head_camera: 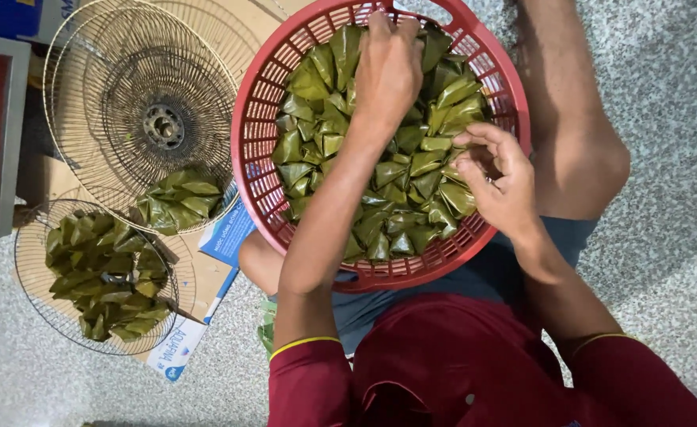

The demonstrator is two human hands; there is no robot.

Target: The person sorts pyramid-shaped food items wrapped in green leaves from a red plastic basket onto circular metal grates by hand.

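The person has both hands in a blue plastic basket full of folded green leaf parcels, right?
Not quite: the head view shows the round plastic basket is red, not blue. The rest holds: the left hand and the right hand are both in it, among the folded green leaf parcels.

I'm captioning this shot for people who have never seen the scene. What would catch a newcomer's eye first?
First the round red basket at top centre, packed with green leaf-wrapped parcels. Both hands are in it: the left hand presses on parcels at the far rim, the right hand pinches at the right edge. To the left, wire fan guards lie on cardboard, holding more parcels.
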